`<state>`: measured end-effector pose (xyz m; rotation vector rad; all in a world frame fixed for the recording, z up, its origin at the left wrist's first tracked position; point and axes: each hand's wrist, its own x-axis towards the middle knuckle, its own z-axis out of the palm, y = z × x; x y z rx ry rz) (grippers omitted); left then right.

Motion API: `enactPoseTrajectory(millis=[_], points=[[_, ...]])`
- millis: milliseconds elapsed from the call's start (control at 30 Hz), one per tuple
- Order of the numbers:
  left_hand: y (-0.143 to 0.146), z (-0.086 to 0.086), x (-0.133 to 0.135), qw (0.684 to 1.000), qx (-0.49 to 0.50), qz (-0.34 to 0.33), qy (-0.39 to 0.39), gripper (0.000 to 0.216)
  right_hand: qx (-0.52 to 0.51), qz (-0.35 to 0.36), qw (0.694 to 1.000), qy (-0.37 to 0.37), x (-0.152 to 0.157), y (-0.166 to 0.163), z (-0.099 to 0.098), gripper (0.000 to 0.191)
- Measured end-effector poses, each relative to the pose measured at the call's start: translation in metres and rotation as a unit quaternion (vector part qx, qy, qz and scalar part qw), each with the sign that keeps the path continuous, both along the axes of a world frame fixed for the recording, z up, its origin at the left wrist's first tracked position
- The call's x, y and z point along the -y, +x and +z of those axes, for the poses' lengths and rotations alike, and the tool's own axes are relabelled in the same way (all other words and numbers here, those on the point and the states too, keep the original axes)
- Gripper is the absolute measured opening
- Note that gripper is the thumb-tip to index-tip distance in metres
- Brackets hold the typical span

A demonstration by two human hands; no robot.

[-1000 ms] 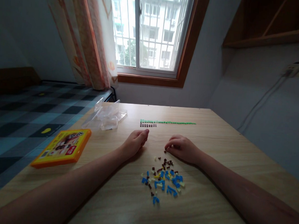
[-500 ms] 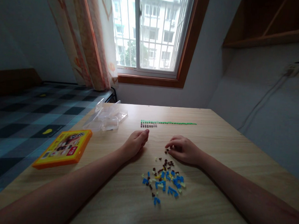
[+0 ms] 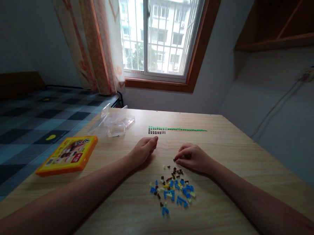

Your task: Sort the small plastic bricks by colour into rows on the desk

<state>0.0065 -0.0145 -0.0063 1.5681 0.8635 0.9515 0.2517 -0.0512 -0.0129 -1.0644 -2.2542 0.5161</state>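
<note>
A loose pile of tiny bricks (image 3: pixel 172 191), blue, dark brown and pale yellow, lies on the wooden table (image 3: pixel 224 142) between my forearms. My right hand (image 3: pixel 193 157) rests just beyond the pile, its fingertips pinched together on a small dark brown brick at the pile's far edge. My left hand (image 3: pixel 144 149) lies on its side to the left, fingers curled loosely, with nothing visible in it. Farther back runs a long row of green bricks (image 3: pixel 177 129), and a short row of dark brown bricks (image 3: pixel 156 132) sits under its left end.
A clear plastic case (image 3: pixel 111 124) lies open at the table's back left. A yellow and orange box (image 3: pixel 68 155) sits near the left edge. A bed with a checked cover (image 3: pixel 22 121) stands left of the table; a window and curtain are behind.
Hardly anything has moved. My right hand's fingertips have closed a little tighter at the far edge of the pile. The view has shifted slightly.
</note>
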Motion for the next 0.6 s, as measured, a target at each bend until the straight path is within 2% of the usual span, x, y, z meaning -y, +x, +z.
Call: enactPoseTrajectory(millis=[433,600], points=[[0.0014,-0.0018,-0.0013,1.0,-0.01,0.016,0.022,0.053,0.039,-0.031,0.998,0.045,0.0023,-0.0107,-0.0021,0.006],[0.0014,0.0001,-0.0007,0.999,-0.019,0.02,0.021,0.054,0.032,-0.033,0.998,0.035,0.0026,-0.0096,-0.0023,0.008]])
